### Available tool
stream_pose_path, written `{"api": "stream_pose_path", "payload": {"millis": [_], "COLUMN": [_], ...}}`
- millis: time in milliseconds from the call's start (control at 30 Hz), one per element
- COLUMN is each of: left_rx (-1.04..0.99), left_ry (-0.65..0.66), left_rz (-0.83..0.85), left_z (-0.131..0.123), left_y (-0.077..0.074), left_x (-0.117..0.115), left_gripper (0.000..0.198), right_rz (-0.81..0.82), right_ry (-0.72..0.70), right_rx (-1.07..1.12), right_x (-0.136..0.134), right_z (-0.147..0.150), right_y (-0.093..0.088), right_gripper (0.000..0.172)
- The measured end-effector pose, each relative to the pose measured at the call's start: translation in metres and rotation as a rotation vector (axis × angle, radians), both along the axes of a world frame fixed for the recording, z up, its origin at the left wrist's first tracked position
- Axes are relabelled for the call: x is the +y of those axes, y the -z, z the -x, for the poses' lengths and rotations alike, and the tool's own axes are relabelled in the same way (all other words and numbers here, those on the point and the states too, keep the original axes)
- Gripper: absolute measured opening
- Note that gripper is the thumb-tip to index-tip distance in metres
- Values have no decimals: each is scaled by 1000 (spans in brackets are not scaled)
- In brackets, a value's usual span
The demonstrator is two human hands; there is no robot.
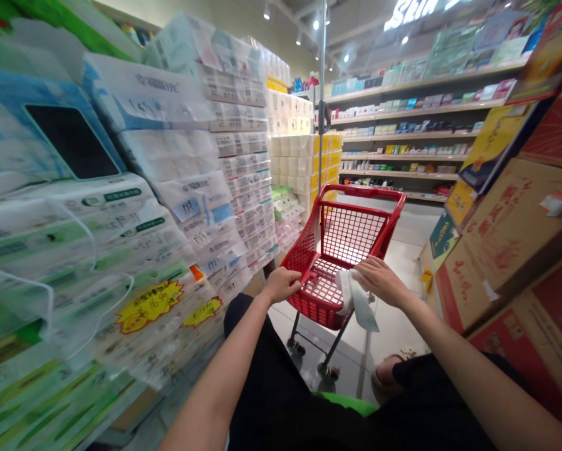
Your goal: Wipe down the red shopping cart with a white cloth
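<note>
A small red shopping cart [351, 235] stands in front of me in a shop aisle, its basket holding nothing I can see. My left hand [283, 283] is closed round the cart's near rim on the left. My right hand [379, 280] lies on the near rim at the right, fingers curled over a white cloth [358, 300] that hangs down from the rim.
Tall stacks of wrapped tissue packs [182, 163] fill the left side. Cardboard boxes [510, 244] are piled along the right. Shelves of small goods [403, 134] stand beyond the cart, and a metal pole [322, 94] rises behind it. My foot in a sandal [386, 371] shows on the floor.
</note>
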State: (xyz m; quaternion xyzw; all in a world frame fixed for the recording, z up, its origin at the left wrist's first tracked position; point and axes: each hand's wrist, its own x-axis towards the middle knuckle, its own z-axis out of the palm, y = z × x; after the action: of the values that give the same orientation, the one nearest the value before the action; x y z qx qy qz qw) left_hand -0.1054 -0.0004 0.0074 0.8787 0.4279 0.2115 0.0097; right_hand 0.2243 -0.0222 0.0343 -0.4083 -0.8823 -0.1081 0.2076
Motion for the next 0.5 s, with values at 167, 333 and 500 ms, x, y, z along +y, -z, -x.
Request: {"api": "stream_pose_path", "payload": {"millis": [167, 333, 500], "left_rx": [-35, -52, 18], "left_ry": [-27, -16, -158], "left_rz": [27, -14, -22], "left_z": [-7, -46, -97], "left_y": [-8, -19, -10], "left_x": [-1, -25, -49], "left_gripper": [19, 21, 36], "right_rz": [-77, -95, -105], "right_ry": [105, 108, 209], "right_rx": [-32, -110, -20], "right_x": [5, 5, 12], "right_z": [7, 22, 44], "right_y": [17, 16, 17], "right_gripper": [34, 35, 31]}}
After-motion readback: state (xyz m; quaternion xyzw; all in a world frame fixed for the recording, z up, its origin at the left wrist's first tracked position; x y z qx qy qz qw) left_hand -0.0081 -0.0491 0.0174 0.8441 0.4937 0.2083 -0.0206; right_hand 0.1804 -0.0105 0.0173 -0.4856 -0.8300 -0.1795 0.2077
